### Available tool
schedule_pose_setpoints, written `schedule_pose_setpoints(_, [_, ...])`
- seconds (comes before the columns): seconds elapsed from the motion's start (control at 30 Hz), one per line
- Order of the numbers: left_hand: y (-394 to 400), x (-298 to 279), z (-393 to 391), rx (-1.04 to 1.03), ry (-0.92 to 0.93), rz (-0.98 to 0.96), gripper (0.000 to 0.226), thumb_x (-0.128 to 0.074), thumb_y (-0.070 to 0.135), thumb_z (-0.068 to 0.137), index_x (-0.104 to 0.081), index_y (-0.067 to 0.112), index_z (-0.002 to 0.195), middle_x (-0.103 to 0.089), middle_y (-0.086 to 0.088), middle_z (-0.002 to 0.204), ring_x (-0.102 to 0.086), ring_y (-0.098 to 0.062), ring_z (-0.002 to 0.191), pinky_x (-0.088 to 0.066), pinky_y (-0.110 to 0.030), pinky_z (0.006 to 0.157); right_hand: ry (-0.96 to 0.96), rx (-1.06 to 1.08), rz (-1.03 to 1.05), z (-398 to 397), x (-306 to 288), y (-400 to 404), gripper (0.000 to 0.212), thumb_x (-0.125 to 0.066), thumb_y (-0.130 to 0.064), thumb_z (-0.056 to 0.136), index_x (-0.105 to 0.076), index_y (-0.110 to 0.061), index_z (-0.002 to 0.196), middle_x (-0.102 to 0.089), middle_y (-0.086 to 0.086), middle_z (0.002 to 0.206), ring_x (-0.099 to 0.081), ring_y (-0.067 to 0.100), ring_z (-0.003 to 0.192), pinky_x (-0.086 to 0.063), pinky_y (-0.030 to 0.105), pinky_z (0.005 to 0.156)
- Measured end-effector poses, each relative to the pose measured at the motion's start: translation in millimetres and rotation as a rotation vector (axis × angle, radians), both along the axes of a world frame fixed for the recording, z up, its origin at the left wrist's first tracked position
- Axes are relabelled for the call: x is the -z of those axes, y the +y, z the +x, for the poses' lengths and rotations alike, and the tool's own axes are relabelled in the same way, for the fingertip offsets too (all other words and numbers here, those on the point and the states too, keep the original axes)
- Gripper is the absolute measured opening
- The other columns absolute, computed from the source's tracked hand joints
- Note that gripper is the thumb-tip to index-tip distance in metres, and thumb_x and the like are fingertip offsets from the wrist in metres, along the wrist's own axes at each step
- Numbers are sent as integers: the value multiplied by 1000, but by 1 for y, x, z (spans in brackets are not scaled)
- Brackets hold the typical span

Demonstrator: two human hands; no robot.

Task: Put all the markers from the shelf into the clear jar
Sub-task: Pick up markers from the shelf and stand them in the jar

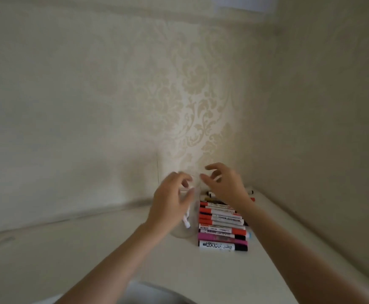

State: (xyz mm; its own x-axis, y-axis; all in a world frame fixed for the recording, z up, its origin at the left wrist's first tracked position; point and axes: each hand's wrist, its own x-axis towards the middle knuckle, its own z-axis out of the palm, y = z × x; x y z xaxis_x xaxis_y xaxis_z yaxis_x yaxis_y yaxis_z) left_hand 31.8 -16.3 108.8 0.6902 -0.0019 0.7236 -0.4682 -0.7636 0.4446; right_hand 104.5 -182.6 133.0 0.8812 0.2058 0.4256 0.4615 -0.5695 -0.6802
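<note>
A person's two bare hands work over a white corner shelf (113, 249) set against cream damask wallpaper (192, 102). The left hand (170, 200) wraps its fingers around the upper wall of a tall clear glass jar (184, 229), which stands upright on the shelf just left of a row of whiteboard markers (222, 227) with white barrels and red, black and pink caps, lying side by side. One white-barrelled marker (187, 218) already leans inside the jar, blurred. The right hand (223, 185) hovers above the jar's mouth, its fingers loosely curled and spread apart; whether anything is pinched between them cannot be told through the blur. Most of the markers lie on the shelf, the row running from the near edge back toward the far right corner, so the job appears to be at an early stage.

The risks from here: the jar is tall, narrow and nearly invisible against the pale shelf, so a marker dropped off-centre could strike the rim and bounce to the floor, and a loosened left-hand grip could let the jar tip. Reaching over the row might also nudge the round barrels into rolling off the near edge
</note>
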Motion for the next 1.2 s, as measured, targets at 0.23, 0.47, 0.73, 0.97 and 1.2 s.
schedule_pose_setpoints(0.23, [-36, 94, 4, 184, 525, 349, 38, -63, 23, 94, -57, 23, 132, -58, 5, 136, -53, -13, 125, -43, -31, 107, 157, 25, -417, -12, 99, -89, 29, -62, -33, 90, -62, -22, 117, -64, -4, 112, -59, 8, 95, -43, 11, 78])
schedule_pose_setpoints(0.47, [-49, 116, 18, 58, 559, 556, 43, -57, 40, 97, -47, 26, 137, -36, 4, 150, -33, -20, 138, -33, -38, 115, 81, 86, -592, -3, 130, -94, 38, -53, -52, 89, -53, -35, 124, -52, -7, 126, -47, 16, 115, -40, 36, 98])
schedule_pose_setpoints(0.73, [-36, 116, 16, 265, 744, 192, 34, -77, 26, 85, -62, 22, 114, -62, 7, 125, -58, -9, 110, -47, -20, 94, 167, -234, -576, 6, 121, -91, 43, -65, -46, 84, -57, -30, 123, -60, -9, 124, -57, 3, 100, -47, 21, 94])
schedule_pose_setpoints(0.97, [-25, 108, 6, 360, 729, 14, 27, -72, 19, 91, -70, 26, 117, -70, 20, 99, -65, 9, 87, -49, -10, 80, 189, -163, -549, 2, 130, -94, 48, -62, -43, 88, -47, -31, 132, -53, -5, 133, -53, 13, 116, -47, 32, 100])
schedule_pose_setpoints(1.2, [-8, 51, -5, 300, 569, -108, 20, -66, 13, 95, -68, 30, 107, -72, 1, 79, -68, -11, 66, -56, -27, 69, 101, -70, -488, -6, 133, -97, 39, -62, -39, 89, -54, -37, 127, -60, -5, 125, -57, 12, 109, -47, 24, 91])
